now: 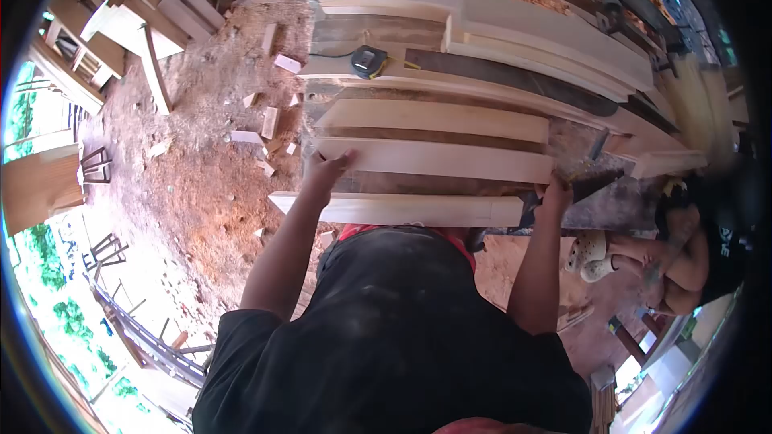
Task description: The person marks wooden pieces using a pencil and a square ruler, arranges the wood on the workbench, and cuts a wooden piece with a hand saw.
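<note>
A pale wooden board (442, 159) lies crosswise in front of me on the workbench, held at both ends. My left hand (330, 169) grips its left end, thumb on top. At the right end, my right hand (555, 191) is closed around the board's near corner. Just beyond it lies another pale board (434, 119) with an angled left end. Nearer my body rests a third board (402, 209) with a pointed left end. A tape measure (369, 62) sits farther back, its yellow blade slightly out.
Long thick planks (547, 28) are stacked at the bench's far side. A seated person (683, 249) is at the right, close to the bench. Wood offcuts (270, 122) lie on the dirt floor at left, with piled lumber (133, 20) beyond.
</note>
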Demonstrator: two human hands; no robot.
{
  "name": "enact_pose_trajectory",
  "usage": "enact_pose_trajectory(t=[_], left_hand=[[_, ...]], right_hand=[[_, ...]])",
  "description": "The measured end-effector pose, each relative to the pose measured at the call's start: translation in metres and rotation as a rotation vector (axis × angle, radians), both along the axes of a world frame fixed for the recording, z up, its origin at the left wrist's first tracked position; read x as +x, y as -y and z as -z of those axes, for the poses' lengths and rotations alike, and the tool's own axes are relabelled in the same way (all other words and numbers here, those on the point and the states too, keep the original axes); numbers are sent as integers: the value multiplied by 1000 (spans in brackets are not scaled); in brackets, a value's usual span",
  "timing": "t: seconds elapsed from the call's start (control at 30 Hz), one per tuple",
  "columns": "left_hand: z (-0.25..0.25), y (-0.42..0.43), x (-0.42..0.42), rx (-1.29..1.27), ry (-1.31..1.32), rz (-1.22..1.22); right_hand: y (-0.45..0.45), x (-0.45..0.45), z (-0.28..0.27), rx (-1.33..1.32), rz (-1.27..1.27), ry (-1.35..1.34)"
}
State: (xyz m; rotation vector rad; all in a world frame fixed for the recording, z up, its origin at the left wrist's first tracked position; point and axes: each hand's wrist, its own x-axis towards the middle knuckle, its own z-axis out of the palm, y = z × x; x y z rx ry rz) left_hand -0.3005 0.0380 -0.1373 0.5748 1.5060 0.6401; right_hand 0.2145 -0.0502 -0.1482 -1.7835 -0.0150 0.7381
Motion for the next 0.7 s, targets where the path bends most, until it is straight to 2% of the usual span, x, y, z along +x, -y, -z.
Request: enact_pose_trajectory(t=[0.1,0.27,0.4,0.6,0.7], left_hand=[[-7,-3,3,2,-37,40],[-6,-10,-1,23,-2,-31],[-23,-29,-2,18,-80,73],[-22,-35,-9,3,-109,148],[-26,-40,-8,-10,-103,7]], right_hand=[[4,11,28,-52,117,80],[-13,-12,-5,26,115,23],[-24,-11,-1,-16,62,-77],[-27,-13,4,-69,104,-18],[-31,-21,-4,-90,161,7]])
